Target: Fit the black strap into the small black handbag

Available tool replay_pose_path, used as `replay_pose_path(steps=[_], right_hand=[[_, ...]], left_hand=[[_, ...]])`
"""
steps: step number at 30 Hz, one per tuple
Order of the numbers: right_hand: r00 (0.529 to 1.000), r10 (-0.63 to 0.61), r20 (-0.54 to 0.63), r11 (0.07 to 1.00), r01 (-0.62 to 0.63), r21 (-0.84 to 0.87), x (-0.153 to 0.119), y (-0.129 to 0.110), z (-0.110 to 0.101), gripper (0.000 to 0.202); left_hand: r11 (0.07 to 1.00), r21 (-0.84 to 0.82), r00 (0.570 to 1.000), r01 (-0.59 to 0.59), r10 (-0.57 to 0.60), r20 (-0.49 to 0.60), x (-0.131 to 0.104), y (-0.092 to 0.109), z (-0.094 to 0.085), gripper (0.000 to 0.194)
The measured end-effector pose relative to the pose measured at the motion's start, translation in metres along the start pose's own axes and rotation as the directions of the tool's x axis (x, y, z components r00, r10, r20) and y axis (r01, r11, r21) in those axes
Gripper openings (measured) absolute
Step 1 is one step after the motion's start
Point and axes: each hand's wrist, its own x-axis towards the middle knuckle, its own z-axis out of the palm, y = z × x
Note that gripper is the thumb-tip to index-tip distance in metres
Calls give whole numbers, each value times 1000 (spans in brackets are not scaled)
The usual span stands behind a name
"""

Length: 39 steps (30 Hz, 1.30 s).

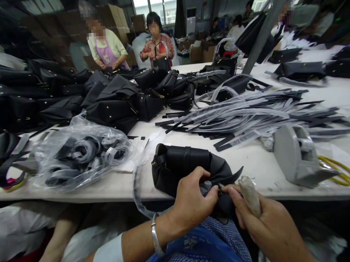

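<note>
A black handbag (pixel 182 159) lies at the table's front edge, tilted toward me. My left hand (pixel 192 198) is closed on its near side, thumb and forefinger pinched by a small brass-coloured fitting (pixel 219 190). A plastic-wrapped strap (pixel 138 192) loops from the left of the bag toward my lap. My right hand (pixel 266 219) meets the same fitting with its fingertips. A pale, wrapped tool handle (pixel 249 195) sticks up between its thumb and fingers; the tool's working end cannot be made out. What lies between the fingertips is mostly hidden.
Several black bags (pixel 113 110) are heaped at the back left. A clear bag of coiled straps (pixel 84 154) lies left, a pile of wrapped straps (pixel 243 112) behind. To the right are a grey tape dispenser (pixel 298 156) and yellow-handled scissors (pixel 343 172). Co-workers stand across the table.
</note>
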Motion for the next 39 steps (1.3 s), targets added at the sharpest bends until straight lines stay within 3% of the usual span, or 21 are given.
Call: replay_pose_path(steps=[3,6,8,11,13,16,18,23,28,33,37,39], right_hand=[[986,165,2,978,-164,132,-7,-4,6,43],[934,341,108,874,-357,330,-8,-10,8,54],[904,390,173,807,-427,408,-6,-12,8,61],[892,396,219,783,-452,427,0,-9,8,63],[903,362,231,819,-426,384,4,-5,8,58],[966,188,175,943,-227,244,10,2,9,43],[986,101,135,977,-124,173,12,5,10,39],[981,173,92,962,-188,195,8,6,14,46],[996,68,66,992,-75,106,-2,7,8,38],[991,13,130,996,-25,88,-5,11,3,33],[988,-5,155,994,-12,112,-6,15,5,33],[986,-13,168,992,-9,129,-6,16,7,33]], left_hand=[[998,12,998,-59,59,5,-3,-4,0,17],[994,32,994,-101,100,32,-5,-6,-2,16],[992,46,993,-113,111,49,-5,-8,-3,16],[991,61,991,-121,117,61,-5,-11,-4,16],[990,57,990,-129,125,72,-4,-14,-4,14],[991,50,990,-123,119,72,-2,-18,-3,13],[993,47,992,-108,105,66,0,-19,-4,13],[1000,-27,995,9,-6,103,4,-16,-7,24],[983,-115,973,140,-115,199,5,-16,-10,37],[955,-149,921,258,-197,335,9,-15,-11,21],[910,-128,840,394,-300,452,13,-10,-13,24],[908,-118,815,403,-297,497,13,-7,-16,24]])
